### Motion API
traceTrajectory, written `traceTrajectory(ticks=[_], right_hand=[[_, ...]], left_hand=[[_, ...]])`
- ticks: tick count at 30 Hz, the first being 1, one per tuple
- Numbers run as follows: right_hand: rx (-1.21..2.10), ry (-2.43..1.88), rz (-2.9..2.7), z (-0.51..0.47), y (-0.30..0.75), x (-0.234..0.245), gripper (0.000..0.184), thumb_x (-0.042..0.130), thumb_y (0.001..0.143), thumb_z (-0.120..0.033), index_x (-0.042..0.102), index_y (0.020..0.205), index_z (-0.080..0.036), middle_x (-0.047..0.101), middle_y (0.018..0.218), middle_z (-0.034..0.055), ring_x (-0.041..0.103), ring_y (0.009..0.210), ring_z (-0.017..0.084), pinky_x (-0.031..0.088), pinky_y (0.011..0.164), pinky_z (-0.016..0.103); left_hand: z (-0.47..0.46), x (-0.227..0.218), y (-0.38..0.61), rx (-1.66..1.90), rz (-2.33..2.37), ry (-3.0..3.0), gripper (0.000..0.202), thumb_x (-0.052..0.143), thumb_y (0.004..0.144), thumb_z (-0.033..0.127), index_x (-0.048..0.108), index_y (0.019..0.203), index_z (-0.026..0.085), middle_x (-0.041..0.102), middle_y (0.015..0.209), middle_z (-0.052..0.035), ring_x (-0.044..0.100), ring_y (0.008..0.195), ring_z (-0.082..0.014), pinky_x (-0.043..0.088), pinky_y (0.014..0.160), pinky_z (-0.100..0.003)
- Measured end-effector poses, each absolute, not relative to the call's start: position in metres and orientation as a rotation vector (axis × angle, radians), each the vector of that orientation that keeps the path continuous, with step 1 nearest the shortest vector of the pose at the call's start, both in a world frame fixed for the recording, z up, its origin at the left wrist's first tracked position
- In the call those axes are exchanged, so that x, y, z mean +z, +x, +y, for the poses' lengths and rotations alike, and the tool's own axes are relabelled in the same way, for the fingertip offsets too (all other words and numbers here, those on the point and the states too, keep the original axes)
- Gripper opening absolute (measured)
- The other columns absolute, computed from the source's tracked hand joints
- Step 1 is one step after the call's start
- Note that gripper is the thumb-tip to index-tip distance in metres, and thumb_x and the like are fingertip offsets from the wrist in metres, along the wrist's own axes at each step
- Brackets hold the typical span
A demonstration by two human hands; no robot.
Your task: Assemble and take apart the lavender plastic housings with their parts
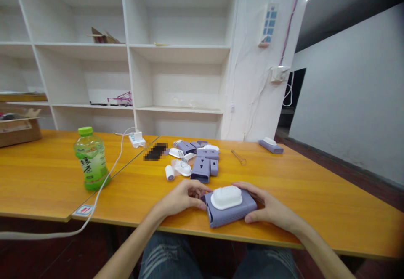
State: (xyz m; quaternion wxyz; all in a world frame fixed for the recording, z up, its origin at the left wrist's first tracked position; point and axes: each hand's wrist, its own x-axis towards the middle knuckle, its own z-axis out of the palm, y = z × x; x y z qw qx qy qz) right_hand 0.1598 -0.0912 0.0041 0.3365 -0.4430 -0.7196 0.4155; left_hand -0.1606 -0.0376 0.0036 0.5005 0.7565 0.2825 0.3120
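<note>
**L hand + R hand grip flat purple plastic housing**

Clock centred on housing, which is by near edge of orange wood-look table, w/ rounded white plastic cap on top. L hand at 9 o'clock, thumb + fingers on its end. R hand at 3 o'clock, thumb nr side, fingers round far side. Can't tell if housing touches table.

Approx. 11 o'clock: loose purple plastic boxes & white plastic pieces, plus short white cylinder. 12 o'clock: thin coppery wire coil. 1 o'clock: 2nd capped purple unit. 10 o'clock: green-lidded clear plastic bottle.
</note>
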Motion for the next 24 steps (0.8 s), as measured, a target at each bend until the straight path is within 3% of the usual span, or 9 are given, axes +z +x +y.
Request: traceTrajectory(ticks=[5, 10, 16, 19, 24], right_hand=[[1.085, -1.151, -1.888, -0.092, 0.16, 0.005, 0.085, 0.09, 0.065, -0.036, 0.054, 0.142, -0.033, 0.05, 0.154, 0.0034, 0.045, 0.142, 0.031, 0.032, 0.121, 0.047], [1.052, -1.153, -1.903, -0.091, 0.159, 0.004, 0.085, 0.091, 0.065, -0.039, 0.055, 0.141, -0.033, 0.052, 0.152, 0.0034, 0.046, 0.141, 0.032, 0.031, 0.121, 0.049], [0.999, -1.155, -1.914, -0.089, 0.159, 0.003, 0.083, 0.091, 0.065, -0.038, 0.055, 0.14, -0.033, 0.052, 0.152, 0.0015, 0.044, 0.142, 0.029, 0.027, 0.123, 0.045], [0.975, -1.167, -1.918, -0.089, 0.159, 0.001, 0.083, 0.091, 0.066, -0.039, 0.055, 0.141, -0.033, 0.051, 0.152, 0.0022, 0.042, 0.143, 0.029, 0.025, 0.123, 0.046], [0.961, -1.174, -1.922, -0.09, 0.159, 0.001, 0.083, 0.09, 0.066, -0.04, 0.054, 0.141, -0.033, 0.051, 0.153, 0.0022, 0.043, 0.143, 0.03, 0.027, 0.123, 0.047]], left_hand=[[-0.042, 0.003, -0.153, 0.808, 0.712, 1.823, 0.035, 0.08, 0.072, 0.025, 0.075, 0.106, 0.017, 0.061, 0.079, 0.0016, 0.052, 0.073, -0.0136, 0.04, 0.067, -0.024], [-0.049, 0.002, -0.146, 0.828, 0.741, 1.844, 0.041, 0.079, 0.07, 0.019, 0.069, 0.11, 0.017, 0.06, 0.085, 0.002, 0.05, 0.075, -0.0129, 0.038, 0.067, -0.023], [-0.05, 0.022, -0.171, 0.654, 0.748, 1.851, 0.066, 0.086, 0.064, 0.02, 0.061, 0.126, 0.021, 0.06, 0.09, 0.0025, 0.055, 0.079, -0.0139, 0.044, 0.072, -0.026], [-0.053, 0.031, -0.181, 0.573, 0.748, 1.855, 0.082, 0.093, 0.055, 0.026, 0.06, 0.13, 0.023, 0.064, 0.103, -0.0011, 0.058, 0.087, -0.0167, 0.047, 0.079, -0.029], [-0.058, 0.03, -0.176, 0.564, 0.84, 1.965, 0.088, 0.096, 0.051, 0.037, 0.062, 0.131, 0.025, 0.065, 0.112, -0.0033, 0.058, 0.097, -0.0215, 0.046, 0.087, -0.032]])
